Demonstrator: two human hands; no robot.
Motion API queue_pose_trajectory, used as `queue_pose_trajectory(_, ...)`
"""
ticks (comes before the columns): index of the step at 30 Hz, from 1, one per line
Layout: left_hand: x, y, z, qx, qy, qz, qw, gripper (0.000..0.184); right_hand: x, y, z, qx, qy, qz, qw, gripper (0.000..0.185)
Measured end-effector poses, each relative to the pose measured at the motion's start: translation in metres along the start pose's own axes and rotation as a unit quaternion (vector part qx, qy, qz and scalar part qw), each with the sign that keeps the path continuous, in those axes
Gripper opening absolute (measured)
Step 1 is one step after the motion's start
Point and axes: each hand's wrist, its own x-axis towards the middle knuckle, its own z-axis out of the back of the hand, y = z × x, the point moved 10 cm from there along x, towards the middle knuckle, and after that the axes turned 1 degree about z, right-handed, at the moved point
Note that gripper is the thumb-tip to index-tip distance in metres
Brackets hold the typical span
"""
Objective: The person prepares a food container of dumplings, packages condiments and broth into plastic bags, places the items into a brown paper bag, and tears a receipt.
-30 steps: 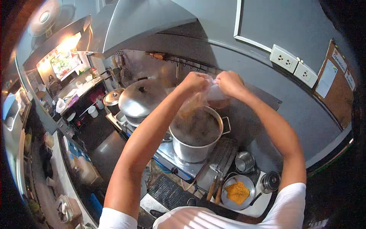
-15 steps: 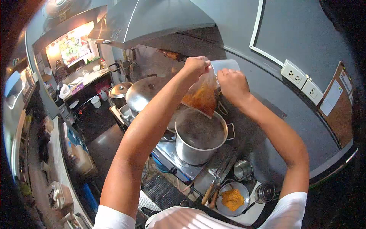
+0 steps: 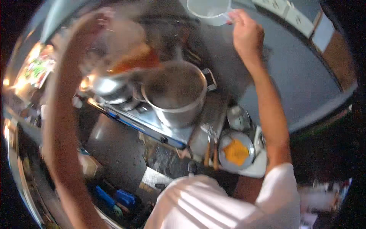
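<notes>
My left hand (image 3: 103, 19) is smeared by motion at the upper left, closed on the top of a clear plastic bag. Orange-brown contents sag in the lower part of this plastic bag (image 3: 135, 59), which hangs to the left of the big pot's far rim. My right hand (image 3: 247, 34), at the upper right, grips a translucent plastic measuring jug (image 3: 209, 10) by its side; its top edge is cut off by the frame. Below and between my hands stands a large steel pot (image 3: 177, 114) with dark liquid in it, on a gas stove (image 3: 146, 128).
A lidded steel pot (image 3: 110, 89) stands left of the big pot. At the front right are a metal bowl (image 3: 249, 162) with orange-yellow powder, a small metal pot (image 3: 238, 117) and wooden-handled utensils (image 3: 211, 154). Power sockets (image 3: 301, 17) sit on the wall.
My hands have moved apart: the left one swung left with the bag, the right one rose with the jug. The view has shifted and tilted, and the bag has left its place over the pot.
</notes>
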Motion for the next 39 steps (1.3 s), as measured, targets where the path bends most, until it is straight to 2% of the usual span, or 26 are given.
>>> queue_pose_trajectory(1,-0.018,-0.005,0.008,-0.107,-0.017,0.105,0.988,0.032,-0.036,-0.034,0.015,0.003,0.045,-0.078,0.996,0.022)
queue_pose_trajectory(4,-0.049,-0.03,0.046,-0.23,-0.034,0.178,0.956,0.039,-0.177,-0.156,0.064,-0.006,0.098,-0.276,0.956,0.025)
queue_pose_trajectory(7,-0.093,-0.041,0.063,-0.37,-0.019,0.237,0.898,0.047,-0.34,-0.217,0.095,-0.092,0.141,-0.338,0.926,0.019)
queue_pose_trajectory(8,-0.109,-0.038,0.069,-0.378,-0.011,0.254,0.89,0.05,-0.391,-0.231,0.104,-0.115,0.151,-0.357,0.915,0.017)
queue_pose_trajectory(9,-0.124,-0.022,0.087,-0.198,0.012,0.244,0.949,0.044,-0.429,-0.235,0.106,-0.146,0.178,-0.343,0.911,0.018)
queue_pose_trajectory(10,-0.139,-0.011,0.098,-0.012,0.038,0.221,0.975,0.041,-0.472,-0.242,0.105,-0.04,0.169,-0.51,0.842,0.02)
queue_pose_trajectory(11,-0.169,0.017,0.118,-0.027,-0.003,0.264,0.964,0.043,-0.531,-0.275,0.1,-0.078,0.173,-0.484,0.854,0.022)
queue_pose_trajectory(12,-0.209,0.047,0.14,-0.041,-0.046,0.307,0.95,0.045,-0.531,-0.257,0.102,-0.071,0.153,-0.49,0.855,0.023)
queue_pose_trajectory(13,-0.239,0.059,0.145,-0.054,-0.088,0.348,0.932,0.048,-0.56,-0.271,0.097,-0.111,0.162,-0.473,0.859,0.023)
queue_pose_trajectory(15,-0.272,0.042,0.139,0.174,-0.001,0.32,0.931,0.052,-0.595,-0.282,0.094,-0.147,0.175,-0.465,0.855,0.023)
queue_pose_trajectory(16,-0.274,0.007,0.099,0.398,0.128,0.222,0.881,0.055,-0.597,-0.276,0.092,-0.143,0.177,-0.475,0.85,0.022)
queue_pose_trajectory(17,-0.315,0.039,0.121,0.173,0.034,0.331,0.927,0.056,-0.599,-0.273,0.093,-0.138,0.179,-0.483,0.846,0.022)
queue_pose_trajectory(19,-0.365,0.076,0.125,-0.088,-0.071,0.419,0.901,0.057,-0.624,-0.278,0.109,-0.244,0.24,-0.402,0.849,0.022)
queue_pose_trajectory(20,-0.375,0.073,0.117,-0.112,-0.08,0.42,0.897,0.056,-0.635,-0.274,0.114,-0.293,0.27,-0.357,0.845,0.024)
queue_pose_trajectory(21,-0.383,0.067,0.108,-0.135,-0.091,0.421,0.892,0.055,-0.625,-0.246,0.121,-0.23,0.325,-0.354,0.846,0.029)
queue_pose_trajectory(23,-0.404,0.054,0.094,-0.18,-0.126,0.422,0.88,0.054,-0.653,-0.202,0.117,-0.206,0.539,-0.259,0.774,0.035)
queue_pose_trajectory(25,-0.434,0.047,0.098,-0.163,-0.17,0.445,0.864,0.054,-0.707,-0.209,0.115,-0.268,0.594,-0.195,0.733,0.038)
queue_pose_trajectory(26,-0.433,0.03,0.098,-0.06,-0.19,0.474,0.858,0.057,-0.711,-0.209,0.112,-0.269,0.627,-0.196,0.704,0.037)
queue_pose_trajectory(27,-0.45,0.038,0.104,-0.121,-0.208,0.47,0.849,0.055,-0.711,-0.207,0.107,-0.269,0.658,-0.196,0.676,0.036)
queue_pose_trajectory(28,-0.467,0.047,0.109,-0.181,-0.221,0.461,0.841,0.054,-0.697,-0.196,0.108,-0.253,0.64,-0.173,0.704,0.034)
queue_pose_trajectory(29,-0.477,0.052,0.115,-0.172,-0.24,0.455,0.84,0.054,-0.688,-0.184,0.115,-0.238,0.623,-0.157,0.728,0.032)
queue_pose_trajectory(31,-0.49,0.051,0.118,-0.157,-0.279,0.458,0.829,0.054,-0.684,-0.18,0.137,-0.242,0.618,-0.131,0.736,0.033)
queue_pose_trajectory(33,-0.486,0.047,0.107,-0.157,-0.275,0.456,0.832,0.055,-0.659,-0.169,0.168,-0.202,0.621,-0.244,0.717,0.032)
queue_pose_trajectory(35,-0.497,0.056,0.101,-0.189,-0.266,0.459,0.826,0.056,-0.618,-0.153,0.189,-0.184,0.628,-0.283,0.702,0.033)
queue_pose_trajectory(37,-0.514,0.066,0.103,-0.175,-0.298,0.468,0.813,0.056,-0.556,-0.132,0.201,-0.234,0.606,-0.305,0.696,0.033)
queue_pose_trajectory(39,-0.526,0.067,0.105,-0.157,-0.32,0.479,0.802,0.056,-0.494,-0.125,0.201,-0.234,0.52,-0.2,0.797,0.031)
